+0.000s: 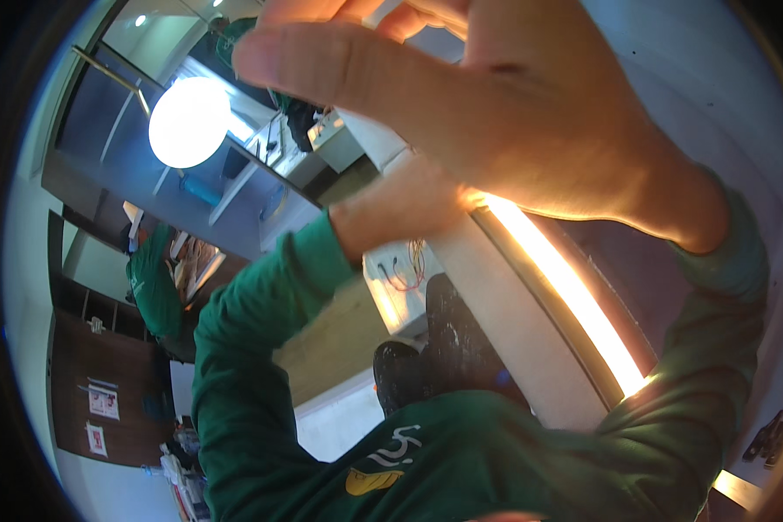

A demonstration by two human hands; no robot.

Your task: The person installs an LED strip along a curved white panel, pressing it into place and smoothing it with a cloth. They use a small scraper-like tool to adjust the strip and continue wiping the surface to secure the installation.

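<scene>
My right hand is large and close at the top of the view. Its thumb stretches out to the left, apart from the fingers, which the upper edge partly cuts off; nothing shows in the grasp. Behind and below it is my left hand, smeared by motion. Its fingertips are at the upper end of a glowing light strip, and my right hand partly covers that spot. I cannot make out whether they touch or grip it. The strip runs along a long pale panel, down toward my right forearm.
A lit globe lamp on a metal rod is at upper left. Beyond my left arm, a person in green appears, perhaps reflected. A white box with wires stands below my hands, near my dark, speckled trousers. Papers hang on a brown cabinet.
</scene>
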